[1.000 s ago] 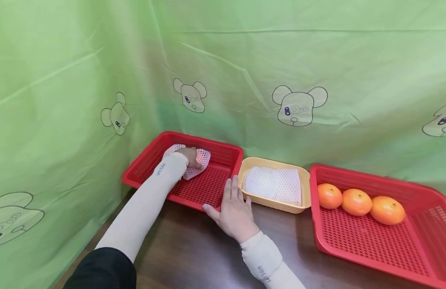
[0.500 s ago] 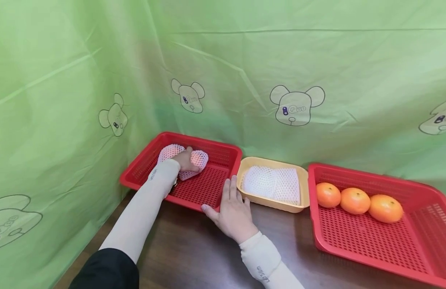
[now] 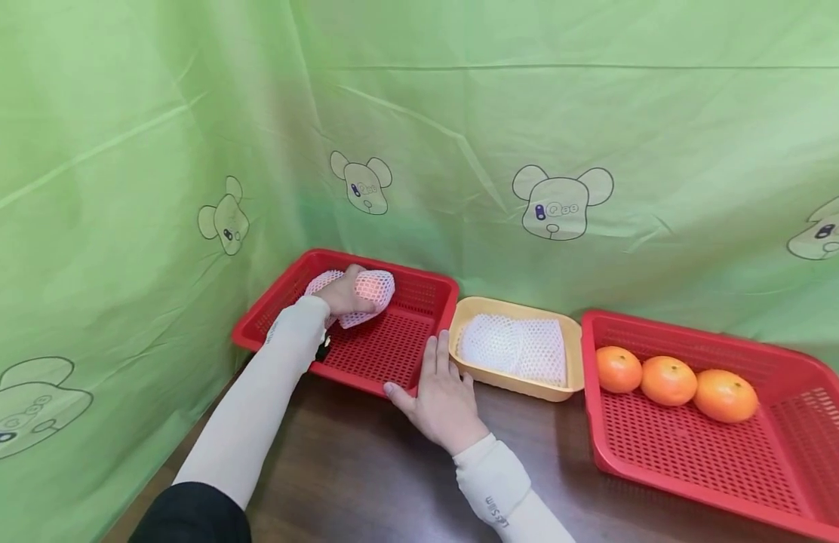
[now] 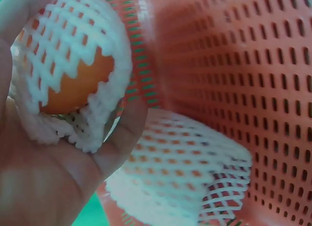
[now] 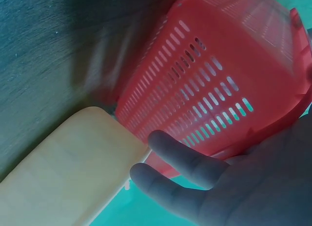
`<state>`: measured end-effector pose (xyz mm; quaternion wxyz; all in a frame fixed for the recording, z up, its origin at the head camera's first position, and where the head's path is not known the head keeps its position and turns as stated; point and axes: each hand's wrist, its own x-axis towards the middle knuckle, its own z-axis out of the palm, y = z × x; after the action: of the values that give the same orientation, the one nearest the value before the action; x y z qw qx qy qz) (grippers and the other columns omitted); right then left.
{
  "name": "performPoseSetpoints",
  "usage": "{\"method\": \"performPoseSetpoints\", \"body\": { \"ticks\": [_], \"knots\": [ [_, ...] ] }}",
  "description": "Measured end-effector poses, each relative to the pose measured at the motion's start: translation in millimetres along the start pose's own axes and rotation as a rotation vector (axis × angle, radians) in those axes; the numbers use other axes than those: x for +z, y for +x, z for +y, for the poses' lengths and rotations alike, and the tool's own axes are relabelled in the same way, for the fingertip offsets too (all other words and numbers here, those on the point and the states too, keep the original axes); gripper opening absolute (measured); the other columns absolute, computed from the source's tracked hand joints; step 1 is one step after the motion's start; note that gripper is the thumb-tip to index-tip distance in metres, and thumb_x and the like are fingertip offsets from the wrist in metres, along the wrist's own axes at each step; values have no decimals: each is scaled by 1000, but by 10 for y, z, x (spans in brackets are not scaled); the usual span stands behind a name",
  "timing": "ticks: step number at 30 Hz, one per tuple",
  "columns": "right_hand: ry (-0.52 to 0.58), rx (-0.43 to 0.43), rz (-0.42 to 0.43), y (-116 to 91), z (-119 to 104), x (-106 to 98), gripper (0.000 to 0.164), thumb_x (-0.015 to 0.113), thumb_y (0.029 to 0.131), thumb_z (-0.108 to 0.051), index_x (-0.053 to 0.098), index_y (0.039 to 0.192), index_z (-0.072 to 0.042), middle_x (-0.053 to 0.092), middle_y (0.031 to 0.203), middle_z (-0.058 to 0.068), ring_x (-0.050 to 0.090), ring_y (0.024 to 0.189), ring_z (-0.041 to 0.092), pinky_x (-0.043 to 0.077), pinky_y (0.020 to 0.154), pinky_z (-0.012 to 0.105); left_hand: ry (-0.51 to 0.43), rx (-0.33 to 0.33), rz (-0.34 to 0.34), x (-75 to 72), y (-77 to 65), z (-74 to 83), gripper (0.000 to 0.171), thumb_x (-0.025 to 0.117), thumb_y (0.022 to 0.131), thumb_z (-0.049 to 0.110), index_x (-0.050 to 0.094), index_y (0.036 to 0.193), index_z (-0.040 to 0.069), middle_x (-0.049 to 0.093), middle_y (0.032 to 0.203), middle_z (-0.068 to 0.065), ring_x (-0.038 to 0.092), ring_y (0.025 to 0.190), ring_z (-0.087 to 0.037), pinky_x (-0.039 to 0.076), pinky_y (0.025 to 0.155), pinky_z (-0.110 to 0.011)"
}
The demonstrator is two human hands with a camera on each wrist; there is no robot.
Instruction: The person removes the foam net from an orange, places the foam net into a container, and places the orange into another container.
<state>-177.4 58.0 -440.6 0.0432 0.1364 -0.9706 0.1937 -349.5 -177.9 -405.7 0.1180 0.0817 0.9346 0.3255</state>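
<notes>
In the head view my left hand point(image 3: 343, 294) is inside the left red basket point(image 3: 392, 347), gripping an orange in a white foam net point(image 3: 376, 289). The left wrist view shows the fingers and thumb around this netted orange point(image 4: 78, 80), with bare peel showing at the net's jagged opening. Beside it in the basket lies a second netted orange point(image 4: 170, 162), partly covered by the hand in the head view. My right hand point(image 3: 443, 400) rests with extended fingers at that basket's near right corner, fingertips by the tan tray point(image 3: 574, 369).
Folded white foam nets point(image 3: 513, 348) lie in the tan tray, between the two baskets. The right red basket point(image 3: 705, 467) holds three bare oranges point(image 3: 669, 381) along its back left. A green curtain point(image 3: 447, 113) hangs behind and to the left of the brown table point(image 3: 365, 467).
My left hand has turned and raised the netted orange slightly in the basket, and the net's loose end has shifted with it. My right hand stays at the basket corner.
</notes>
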Motion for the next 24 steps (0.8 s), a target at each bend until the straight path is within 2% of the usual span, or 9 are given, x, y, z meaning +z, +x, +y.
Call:
{"method": "performPoseSetpoints", "body": {
  "ticks": [2, 4, 8, 14, 19, 24],
  "knots": [
    [-3, 1, 3, -1, 9, -4, 106, 49, 92, -73, 20, 158, 5, 12, 165, 23, 48, 133, 43, 37, 103, 64, -12, 27, 28, -48, -50, 40, 95, 79, 85, 34, 19, 154, 11, 46, 138, -23, 49, 124, -36, 41, 102, -51],
    [-3, 0, 5, -2, 13, -6, 106, 49, 92, -73, 20, 158, 5, 13, 165, 24, 49, 132, 44, 37, 103, 64, 19, 62, 61, -95, -95, 67, 95, 79, 85, 37, 20, 154, 12, 48, 137, -21, 50, 123, -35, 42, 102, -52],
    [0, 0, -1, -4, 9, -15, 106, 49, 92, -73, 20, 158, 5, 13, 165, 24, 49, 131, 45, 37, 104, 64, 12, 136, 118, -200, -199, 124, 94, 81, 84, 37, 23, 154, 14, 52, 133, -20, 54, 118, -34, 46, 98, -51],
    [5, -5, -1, 10, 2, -20, 105, 51, 91, -72, 21, 158, 4, 15, 164, 23, 49, 131, 45, 37, 104, 64, -52, 226, 175, -420, -473, 328, 94, 83, 83, 36, 24, 153, 15, 55, 127, -19, 58, 112, -32, 50, 92, -50],
    [11, -11, 8, 13, 13, -12, 106, 52, 91, -72, 22, 158, 4, 16, 164, 24, 46, 134, 45, 38, 103, 64, -31, 249, 189, -492, -737, 446, 97, 84, 81, 42, 25, 154, 17, 56, 126, -15, 59, 110, -29, 52, 89, -48],
    [33, -35, 47, -7, 23, -2, 105, 55, 91, -70, 27, 155, 7, 22, 162, 26, 40, 139, 44, 43, 99, 63, -45, 250, 220, -472, -946, 450, 95, 85, 80, 41, 28, 153, 19, 56, 125, -12, 59, 108, -28, 52, 87, -47]
  ]
}}
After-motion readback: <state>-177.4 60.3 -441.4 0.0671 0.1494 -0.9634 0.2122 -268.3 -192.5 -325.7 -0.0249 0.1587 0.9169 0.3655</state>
